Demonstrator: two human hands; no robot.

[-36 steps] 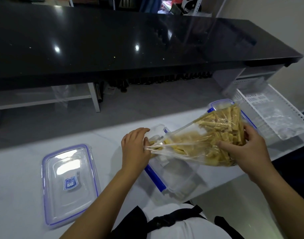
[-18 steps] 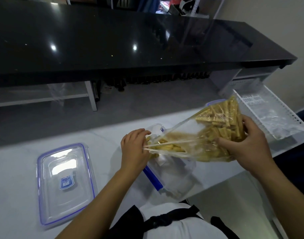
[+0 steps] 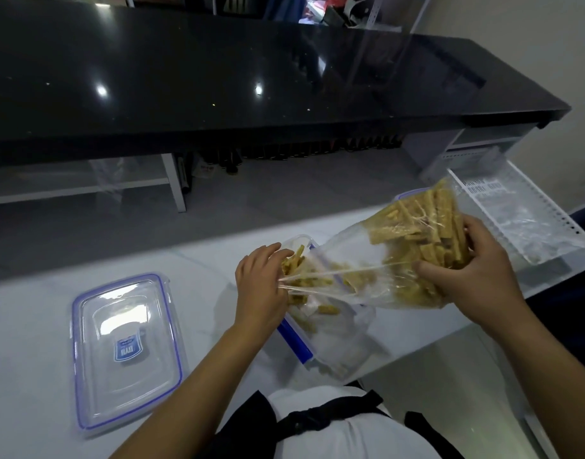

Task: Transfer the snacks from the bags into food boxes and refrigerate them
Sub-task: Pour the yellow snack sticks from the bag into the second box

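Clear plastic bag of yellow snack sticks is tilted over the open food box on the white counter. Left hand pinches its mouth; right hand grips its raised bottom. Some sticks lie in the box. A lid lies well left.

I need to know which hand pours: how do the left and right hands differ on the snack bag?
The left hand pinches the snack bag at its mouth, low over the food box; the right hand grips the full bottom end, raised higher. Both hold the same bag.
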